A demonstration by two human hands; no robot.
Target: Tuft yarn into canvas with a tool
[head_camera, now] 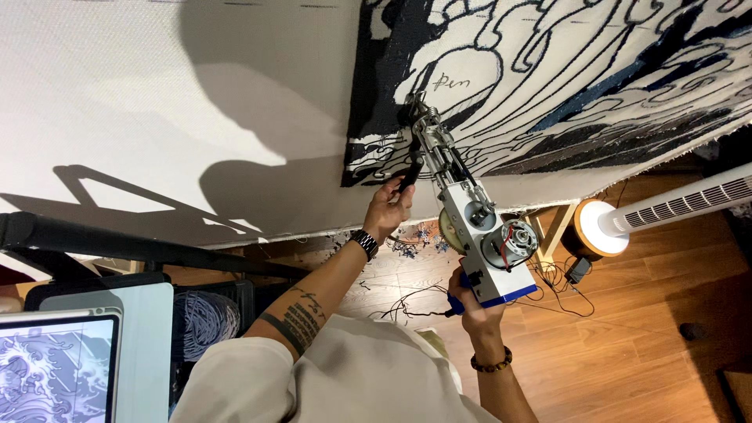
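Tufting gun point(470, 215) held up against the stretched backing cloth point(157, 102), needle end touching the dark tufted area near the lower left corner of the black-and-white wave design point(564, 70). Gun body tilted, grey metal frame running down and right from the needle to the motor point(513, 243) and a blue base plate at the rear.

Left hand point(389, 207) wrapped around the black front handle of the gun, fingers curled shut on it, just below the needle end; wristwatch point(364, 243) on that wrist, tattoo bands on the forearm. Right hand point(474, 301) closed around the blue rear grip under the motor, fingers folded tight about it; beaded bracelet point(492, 364) on that wrist.

Untufted pale cloth to the left of the design, carrying the shadow of head and arm. Bottom edge of the cloth frame with yarn scraps and loose thread ends beneath it, over wooden floor point(642, 337). White tower fan point(674, 207) lying across the right side, round base toward the gun. Black cord trailing on the floor below the gun. Tablet point(55, 368) at the lower left corner, showing a wave drawing, with a bin of bluish yarn point(205, 321) just beside it.
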